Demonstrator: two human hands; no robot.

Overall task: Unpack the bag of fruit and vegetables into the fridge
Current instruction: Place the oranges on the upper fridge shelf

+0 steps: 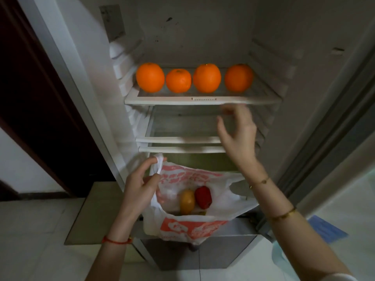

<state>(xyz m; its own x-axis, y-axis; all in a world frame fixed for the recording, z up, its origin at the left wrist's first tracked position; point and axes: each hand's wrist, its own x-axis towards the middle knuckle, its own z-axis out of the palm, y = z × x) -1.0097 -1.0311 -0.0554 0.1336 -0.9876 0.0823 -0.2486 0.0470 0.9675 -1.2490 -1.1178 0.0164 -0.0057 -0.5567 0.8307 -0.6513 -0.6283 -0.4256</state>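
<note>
Partly emptied, the bag [194,226] hangs in front of the open fridge [269,33], a yellow fruit [187,201] and a red one [203,197] showing inside. The left hand [140,185] pinches its handle; the right hand [238,132], fingers loosely spread and empty, hovers by the bare middle shelf [178,139]. Four oranges [150,77] already sit on the top shelf [203,100].

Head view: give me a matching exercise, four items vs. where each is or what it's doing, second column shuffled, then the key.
Items:
1. oranges
2. red fruit
3. left hand
4. right hand

States:
A. pinching the plastic bag handle
B. lined up on the top shelf
C. open, in front of the shelves
D. inside the bag beside a yellow fruit

Pairs: 1-B, 2-D, 3-A, 4-C
</note>
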